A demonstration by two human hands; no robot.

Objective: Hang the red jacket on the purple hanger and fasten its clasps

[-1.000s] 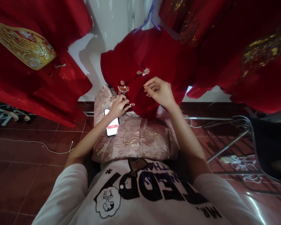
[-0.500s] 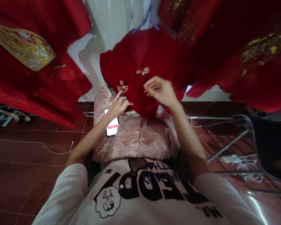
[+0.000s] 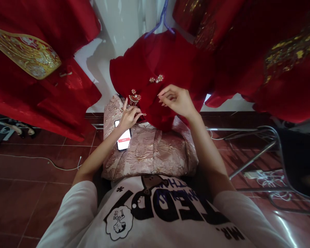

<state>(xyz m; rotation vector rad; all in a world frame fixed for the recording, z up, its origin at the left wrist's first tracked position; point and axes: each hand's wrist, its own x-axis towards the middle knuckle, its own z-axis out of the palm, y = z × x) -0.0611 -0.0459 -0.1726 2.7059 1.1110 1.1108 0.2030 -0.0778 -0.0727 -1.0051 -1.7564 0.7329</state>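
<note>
A red velvet garment (image 3: 181,65) hangs from a purple hanger (image 3: 160,24), its lower part reaching my lap. Pearl-and-gold ornaments (image 3: 156,79) sit on its front, and a fan-shaped brooch (image 3: 134,97) with dangling strands lies lower left. My left hand (image 3: 129,116) is at the garment's lower left edge, thumb and fingers pinched by a small gold ornament (image 3: 144,114), index finger raised beside the brooch. My right hand (image 3: 177,100) hovers before the velvet, thumb and index finger pressed together; anything between them is too small to see.
A pink brocade bundle (image 3: 144,151) covers my lap, with a lit phone (image 3: 124,140) on it under my left wrist. Red embellished garments hang on both sides. A metal-framed chair (image 3: 279,155) stands right, near a power strip with white cables (image 3: 268,181). A cable (image 3: 41,157) crosses the floor at left.
My left index finger has lifted off the brooch and moved slightly left, uncovering its dangling strands. My right hand holds nearly the same pinched pose.
</note>
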